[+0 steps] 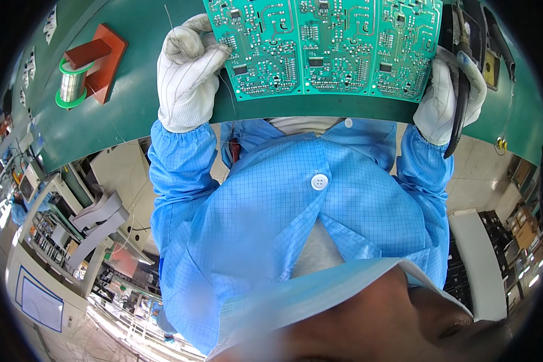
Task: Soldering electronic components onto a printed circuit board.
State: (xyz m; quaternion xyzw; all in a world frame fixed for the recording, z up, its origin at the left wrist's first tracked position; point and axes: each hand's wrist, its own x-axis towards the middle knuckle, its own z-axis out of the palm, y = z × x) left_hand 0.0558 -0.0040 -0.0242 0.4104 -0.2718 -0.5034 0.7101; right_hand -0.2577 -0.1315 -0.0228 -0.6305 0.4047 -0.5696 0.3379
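Note:
A green circuit board panel (338, 51), made of three like boards side by side, spans the top middle and is populated with small parts. My left hand (190, 75), in a white striped glove, is closed at the panel's left edge, fingertips touching it. A thin solder wire (170, 21) sticks up from its curled fingers. At the panel's right edge my right hand (449, 93), also gloved, is closed around a black soldering iron (462, 90), whose thick dark end hangs below the glove. Its tip is not clear to see.
A solder spool (72, 85) with green rims sits by a red-brown stand (110, 60) on the green bench (127, 114), left. An iron holder with a yellowish sponge (492, 69) stands at the upper right. Shelving (60, 229) and a black rack (461, 265) lie beyond the bench edge.

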